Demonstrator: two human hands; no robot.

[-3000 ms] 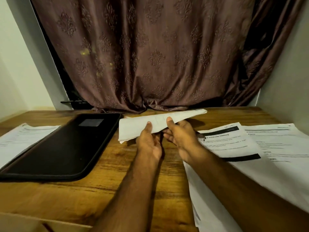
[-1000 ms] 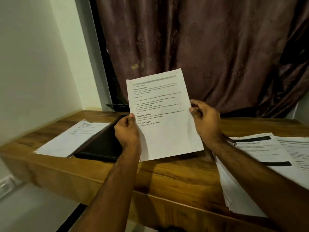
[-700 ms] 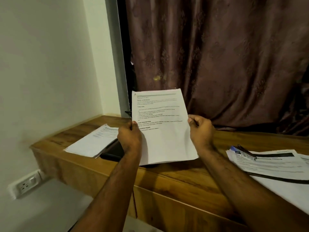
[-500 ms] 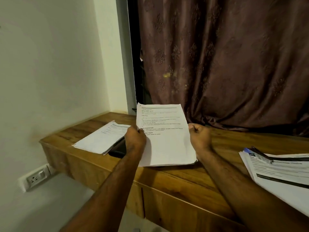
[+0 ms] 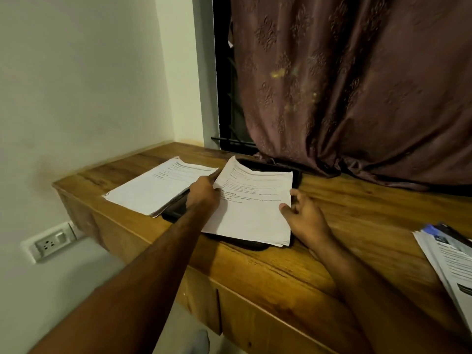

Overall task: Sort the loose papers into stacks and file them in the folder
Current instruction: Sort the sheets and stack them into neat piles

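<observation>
Left hand (image 5: 203,194) pinching left edge of paper sheaf (image 5: 251,208), lying on black folder (image 5: 296,175). Right hand (image 5: 305,218) hovering at right edge, fingers loose, holding nothing. Risk: lifted far-left corner curling, sheets fanning off near edge.

Wooden desk (image 5: 344,213) against the wall — carrying a black folder (image 5: 296,175) near the middle, a paper stack (image 5: 153,190) just left of it, overlapping its edge, and more printed sheets (image 5: 449,261) far right.

Black folder (image 5: 296,175) mostly hidden under papers (image 5: 255,208).
</observation>
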